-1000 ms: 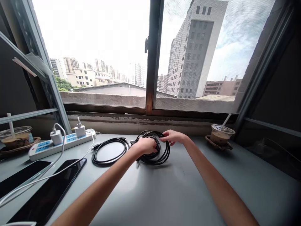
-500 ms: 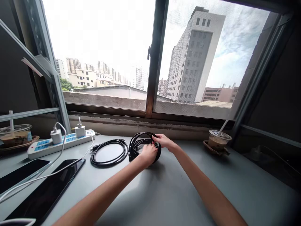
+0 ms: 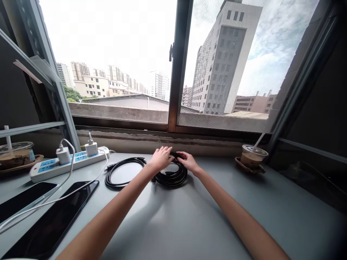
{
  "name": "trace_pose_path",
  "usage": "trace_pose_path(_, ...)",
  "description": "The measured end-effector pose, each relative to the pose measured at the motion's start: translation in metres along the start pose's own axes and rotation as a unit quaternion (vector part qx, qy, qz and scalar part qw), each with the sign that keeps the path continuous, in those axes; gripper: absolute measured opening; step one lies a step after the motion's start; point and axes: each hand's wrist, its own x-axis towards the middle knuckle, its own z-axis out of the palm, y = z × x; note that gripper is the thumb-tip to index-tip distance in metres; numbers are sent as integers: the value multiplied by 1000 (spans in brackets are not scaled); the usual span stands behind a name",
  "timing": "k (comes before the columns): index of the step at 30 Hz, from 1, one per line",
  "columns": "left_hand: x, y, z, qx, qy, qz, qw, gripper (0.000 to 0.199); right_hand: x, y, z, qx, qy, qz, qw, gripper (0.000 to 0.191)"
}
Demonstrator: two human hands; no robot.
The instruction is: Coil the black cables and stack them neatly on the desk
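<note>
A thick coil of black cable (image 3: 173,180) lies on the grey desk, with a connector showing inside its loop and another at its left side. My left hand (image 3: 161,159) is at the coil's upper left, fingers stretched out and apart, its thumb near the cable. My right hand (image 3: 189,163) has its thumb and fingertips round the coil's upper right strands. To the left, partly behind my left forearm, rests a thinner coil of black cable (image 3: 111,185) with plugs at its ends.
A white power strip (image 3: 73,164) with two chargers and white cords stands at the left. Nearer are a black tablet (image 3: 54,220) and a phone (image 3: 29,200). Iced-drink cups stand on trays at the right (image 3: 251,159) and far left (image 3: 17,157). A window is behind the desk.
The thick coil has gone from tilted up to lying flat on the desk. My left hand has moved up and left, its fingers opening out; my right hand stays at the coil.
</note>
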Motion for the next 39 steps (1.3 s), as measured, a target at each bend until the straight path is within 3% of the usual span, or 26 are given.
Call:
trace_pose_path(5, 1, -21, 38, -24, -14, -18, 999, 31, -5, 16, 4, 43, 18, 32, 998, 35)
trace_pose_path(12, 4, -31, 40, -62, 12, -38, 997, 30, -10, 11, 4, 121, 8, 94, 988, 48)
trace_pose_path(19, 6, -33, 46, -74, 7, -64, 995, 31, -11, 10, 0, 108, 18, 110, 988, 52)
trace_pose_path(27, 6, -30, 47, -66, 6, -98, 993, 39, -11, 16, 10, 27, 92, 1, 995, 40)
trace_pose_path(33, 4, -31, 29, -69, 23, -122, 990, 34, -19, 5, 12, -128, 142, -66, 979, 38)
trace_pose_path(39, 2, -23, -5, -25, -5, -158, 987, 31, -24, -1, 17, -253, 116, -61, 959, 31)
